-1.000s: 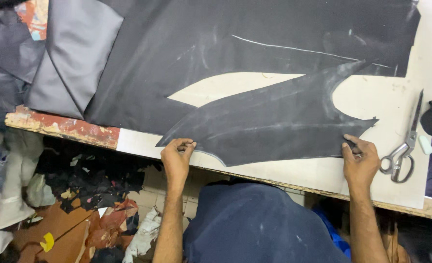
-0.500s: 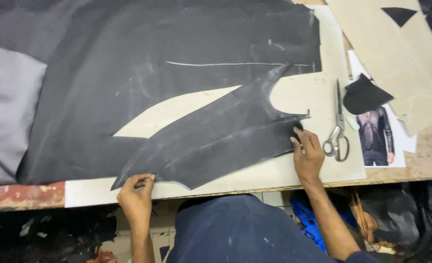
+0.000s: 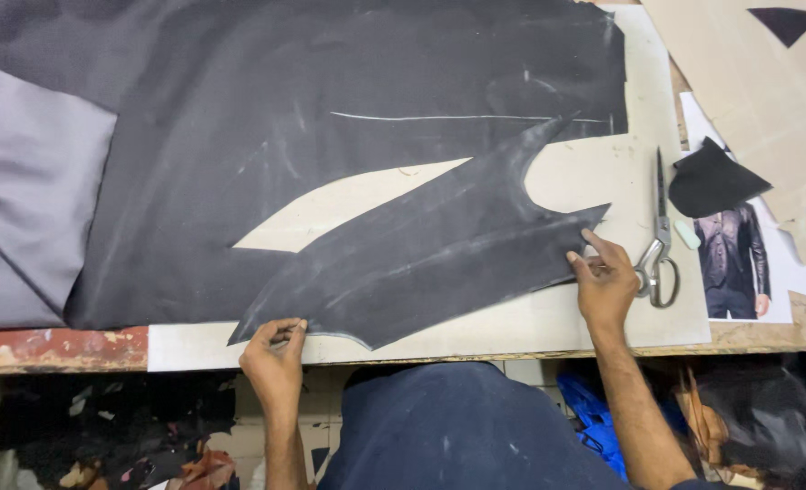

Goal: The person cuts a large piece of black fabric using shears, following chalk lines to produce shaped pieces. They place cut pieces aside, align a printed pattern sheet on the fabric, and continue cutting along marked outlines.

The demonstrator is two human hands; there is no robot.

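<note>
A cut leather piece [image 3: 430, 259] lies slantwise on a pale board [image 3: 603, 318] that covers the near part of the table [image 3: 49, 349]. Behind and to the left of it, a large leather sheet [image 3: 330, 118] spreads across the far side of the board and table, its left part overlapping another hide [image 3: 22, 218]. The left hand [image 3: 274, 358] rests on the piece's near-left tip at the table's near edge; the right hand [image 3: 605, 286] rests on its right end. Scissors [image 3: 659, 245] lie on the board just right of the right hand. Right of the scissors a small leather scrap [image 3: 712, 181] lies on a printed picture [image 3: 748, 263], with paper patterns [image 3: 766, 100] at the far right.
</note>
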